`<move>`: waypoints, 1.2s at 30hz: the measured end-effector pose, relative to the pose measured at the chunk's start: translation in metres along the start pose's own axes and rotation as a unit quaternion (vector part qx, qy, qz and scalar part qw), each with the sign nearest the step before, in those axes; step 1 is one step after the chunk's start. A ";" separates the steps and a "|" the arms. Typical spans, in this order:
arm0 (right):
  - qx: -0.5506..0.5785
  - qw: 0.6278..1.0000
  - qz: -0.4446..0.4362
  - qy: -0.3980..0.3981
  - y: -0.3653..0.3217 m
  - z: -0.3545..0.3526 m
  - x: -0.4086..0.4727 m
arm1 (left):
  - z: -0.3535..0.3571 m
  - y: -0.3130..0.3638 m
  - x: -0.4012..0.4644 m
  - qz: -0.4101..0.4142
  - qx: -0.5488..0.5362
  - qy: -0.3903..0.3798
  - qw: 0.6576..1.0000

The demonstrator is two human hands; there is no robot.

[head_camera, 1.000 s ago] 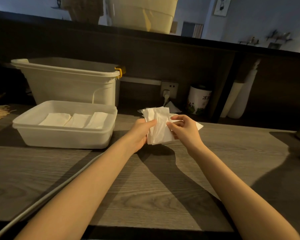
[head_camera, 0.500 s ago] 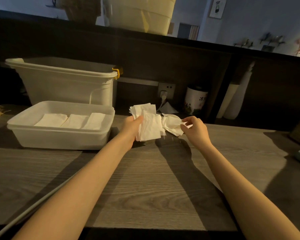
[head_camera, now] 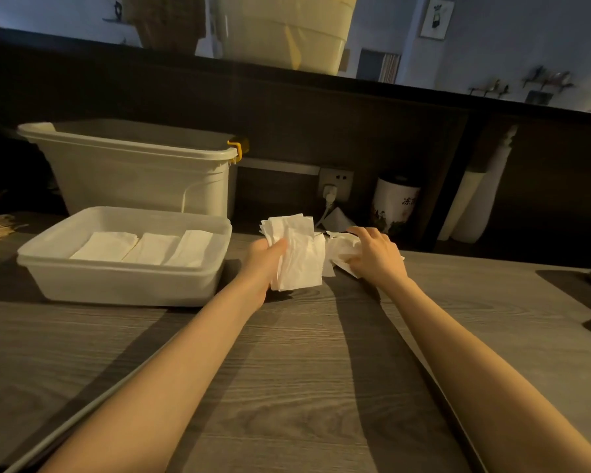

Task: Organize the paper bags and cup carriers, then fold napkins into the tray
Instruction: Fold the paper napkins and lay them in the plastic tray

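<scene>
Judging from the head view, the napkin stage is under way: three folded napkins [head_camera: 144,249] already lie side by side in the white tray [head_camera: 116,281], with a handful yet to fold. The left hand [head_camera: 265,257] grips the napkin stack [head_camera: 297,254] upright above the wooden counter [head_camera: 287,370], thumb across its front. The right hand [head_camera: 376,256], fingers curled, holds one crumpled napkin [head_camera: 340,249] just beside the stack.

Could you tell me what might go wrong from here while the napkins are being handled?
The left hand grips a loose napkin stack; sheets could slip out onto the counter. The right hand presses a crumpled napkin, which may fold untidily beside the three flat ones in the tray.
</scene>
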State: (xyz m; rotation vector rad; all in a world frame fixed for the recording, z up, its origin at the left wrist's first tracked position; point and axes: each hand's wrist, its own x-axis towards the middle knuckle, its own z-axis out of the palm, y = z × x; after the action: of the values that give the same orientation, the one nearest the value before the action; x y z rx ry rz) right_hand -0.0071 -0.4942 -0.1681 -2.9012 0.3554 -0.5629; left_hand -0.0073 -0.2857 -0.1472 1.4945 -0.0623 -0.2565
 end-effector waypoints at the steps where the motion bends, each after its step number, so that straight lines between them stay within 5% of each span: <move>1: -0.002 1.000 -0.010 0.006 -0.001 0.001 0.002 | 0.000 0.000 0.000 0.001 0.002 -0.001 1.000; 9: 0.059 0.994 -0.026 0.093 -0.001 0.007 0.000 | 0.000 0.000 0.002 0.009 0.000 0.004 1.000; 14: 0.217 0.963 0.007 0.162 -0.010 -0.014 -0.007 | -0.002 -0.001 0.004 0.010 -0.001 0.003 1.000; 19: 0.442 0.884 0.060 0.139 -0.019 -0.043 -0.019 | -0.003 -0.001 0.002 0.009 -0.002 0.025 1.000; 25: 0.619 0.781 0.075 0.005 -0.038 -0.071 -0.050 | 0.002 -0.002 -0.003 -0.037 -0.056 0.013 0.998; 29: 0.586 0.807 0.059 -0.046 -0.049 -0.066 -0.067 | 0.003 0.002 -0.012 -0.104 -0.148 -0.074 0.981; 36: 0.462 0.886 0.017 -0.033 -0.049 -0.044 -0.075 | 0.006 -0.002 -0.010 -0.113 -0.134 -0.191 0.966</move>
State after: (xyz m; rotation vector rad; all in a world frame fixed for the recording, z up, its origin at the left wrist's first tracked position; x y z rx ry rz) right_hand -0.0817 -0.4330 -0.1442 -1.9752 0.0760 -0.4496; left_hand -0.0182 -0.2895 -0.1473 1.1666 -0.1597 -0.7094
